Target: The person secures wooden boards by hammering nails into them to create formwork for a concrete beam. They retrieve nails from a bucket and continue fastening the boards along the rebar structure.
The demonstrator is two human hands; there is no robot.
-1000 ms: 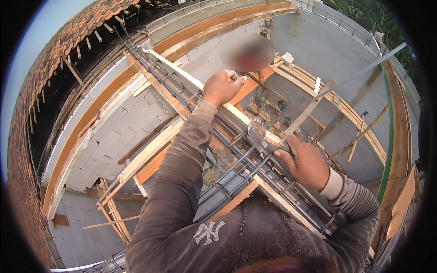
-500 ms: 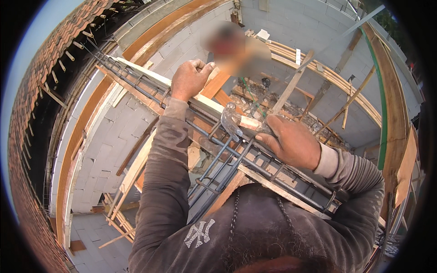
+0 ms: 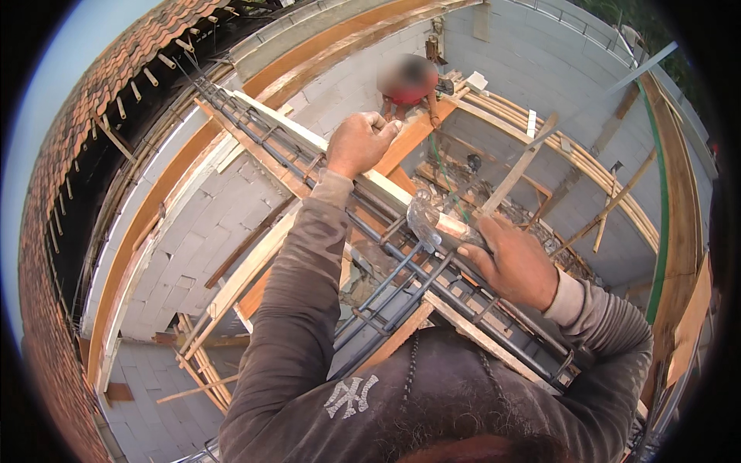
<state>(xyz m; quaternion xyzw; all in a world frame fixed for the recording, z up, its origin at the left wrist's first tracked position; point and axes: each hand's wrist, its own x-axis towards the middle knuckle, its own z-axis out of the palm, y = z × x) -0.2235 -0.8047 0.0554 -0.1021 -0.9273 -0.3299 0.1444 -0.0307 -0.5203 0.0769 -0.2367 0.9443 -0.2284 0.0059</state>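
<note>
My right hand [image 3: 517, 261] is wrapped round the handle of a hammer [image 3: 424, 221]. The hammer's metal head hangs just over the steel rebar cage [image 3: 401, 258]; whether the two touch I cannot tell. Farther left, my left hand [image 3: 360, 145] is raised above the pale edge board [image 3: 289, 133] of the wooden formwork. Its thumb and forefinger are pinched together, and anything between them is too small to make out. Rebar and tie stirrups run diagonally through the formwork, close to my chest.
A co-worker in red [image 3: 413, 83] bends below, hands by an orange-brown plank [image 3: 421, 135]. Grey block walls [image 3: 208, 231] drop away on both sides, with rubble [image 3: 455, 181] beneath. Bamboo poles [image 3: 563, 150] and a slanting timber prop [image 3: 519, 163] stand beyond my right hand.
The whole view has shifted, so hands, hammer and formwork appear farther right. The co-worker shows more clearly with hands by the plank. Both my hands keep their grips.
</note>
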